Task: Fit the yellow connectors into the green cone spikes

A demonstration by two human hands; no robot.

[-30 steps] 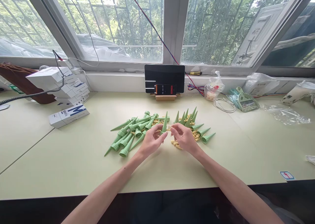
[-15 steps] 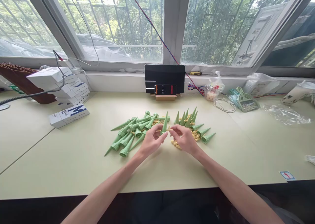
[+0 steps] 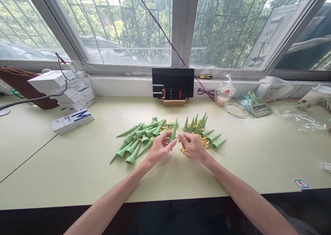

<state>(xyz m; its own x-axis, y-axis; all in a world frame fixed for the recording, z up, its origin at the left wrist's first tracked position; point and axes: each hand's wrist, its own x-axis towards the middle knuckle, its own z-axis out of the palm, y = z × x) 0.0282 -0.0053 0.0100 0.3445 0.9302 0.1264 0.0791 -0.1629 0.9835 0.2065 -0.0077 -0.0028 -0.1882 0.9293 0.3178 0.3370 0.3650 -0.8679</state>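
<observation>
My left hand [image 3: 160, 147] is closed around the wide base of a green plastic spike [image 3: 174, 130], whose tip points up and leans slightly right. Close beside it, my right hand [image 3: 193, 145] pinches a small yellow plastic piece [image 3: 177, 136] against the spike's side; the fingers partly hide it. To the left lies a heap of green spikes [image 3: 131, 147], pointing various ways. Beyond my right hand, several green spikes [image 3: 191, 124] stand upright and others [image 3: 218, 144] lie on their sides. Loose yellow pieces [image 3: 185, 151] are scattered under and around that hand.
A phone [image 3: 173, 93] showing a timer leans on a black panel [image 3: 173, 77] at the back. White boxes [image 3: 73, 121] stand at the left. Along the back right are a plastic bag [image 3: 225, 92], a coiled white cable [image 3: 236, 111] and a green dustpan-like item [image 3: 256, 105].
The spike in my left hand has tilted slightly to the right. The fingers of my right hand have turned a little at the yellow piece. The piles have not moved.
</observation>
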